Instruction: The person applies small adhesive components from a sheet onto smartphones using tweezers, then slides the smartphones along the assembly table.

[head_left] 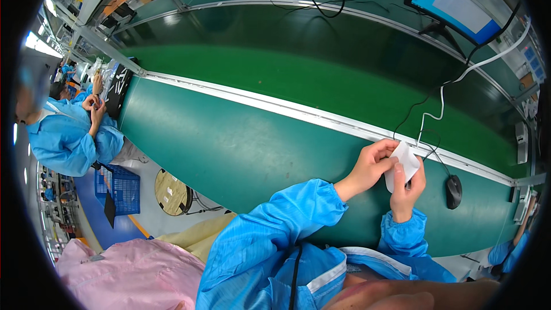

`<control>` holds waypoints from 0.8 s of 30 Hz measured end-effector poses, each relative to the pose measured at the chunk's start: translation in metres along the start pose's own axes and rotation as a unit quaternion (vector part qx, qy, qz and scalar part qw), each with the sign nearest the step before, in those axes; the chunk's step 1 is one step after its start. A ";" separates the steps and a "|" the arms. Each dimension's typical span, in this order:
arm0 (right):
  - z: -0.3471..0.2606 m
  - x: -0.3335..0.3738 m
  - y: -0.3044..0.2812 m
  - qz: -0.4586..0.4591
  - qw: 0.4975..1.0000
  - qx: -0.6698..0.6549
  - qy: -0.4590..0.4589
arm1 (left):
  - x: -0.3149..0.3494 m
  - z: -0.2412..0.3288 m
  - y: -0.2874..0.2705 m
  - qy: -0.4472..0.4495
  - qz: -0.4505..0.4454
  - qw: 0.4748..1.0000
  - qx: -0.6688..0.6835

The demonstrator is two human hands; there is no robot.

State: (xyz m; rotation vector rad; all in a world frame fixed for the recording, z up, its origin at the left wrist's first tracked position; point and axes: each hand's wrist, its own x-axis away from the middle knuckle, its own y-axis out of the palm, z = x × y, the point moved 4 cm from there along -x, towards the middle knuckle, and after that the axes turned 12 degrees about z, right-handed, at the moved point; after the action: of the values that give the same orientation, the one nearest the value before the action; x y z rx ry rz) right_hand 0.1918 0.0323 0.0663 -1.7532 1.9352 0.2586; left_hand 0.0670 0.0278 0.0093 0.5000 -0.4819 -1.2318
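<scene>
Two curled hands (367, 167) (408, 192) on apparent paper (407, 159)

Blue-sleeved left forearm (287, 212): slants toward 2 o'clock
Bare left hand (367, 169): bent, in a pinch
Blue-sleeved right forearm (403, 235): points toward 12 o'clock
Bare right hand (408, 194): curled, upright

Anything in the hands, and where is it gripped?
A white sheet: the left hand has it by its left side, the right hand by its lower right part, thumb across its face.
</scene>
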 end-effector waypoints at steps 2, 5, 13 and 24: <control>0.004 0.001 -0.003 0.000 1.000 -0.005 0.000 | -0.002 -0.011 -0.004 -0.133 -0.018 0.989 0.067; 0.006 0.002 -0.005 0.007 1.000 -0.015 0.004 | 0.000 -0.019 -0.002 -0.184 -0.035 0.972 0.141; 0.018 0.005 -0.014 -0.015 1.000 -0.021 0.010 | -0.003 -0.012 -0.002 -0.230 -0.031 0.950 0.209; 0.009 0.004 -0.006 0.034 0.994 -0.044 0.096 | -0.006 -0.010 -0.004 -0.229 -0.016 0.947 0.226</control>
State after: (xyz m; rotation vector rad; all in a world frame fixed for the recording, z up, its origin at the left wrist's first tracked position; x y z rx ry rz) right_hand 0.2000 0.0321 0.0580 -1.8294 2.1511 0.2087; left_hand 0.0682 0.0337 -0.0016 0.6074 -1.1733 -1.2725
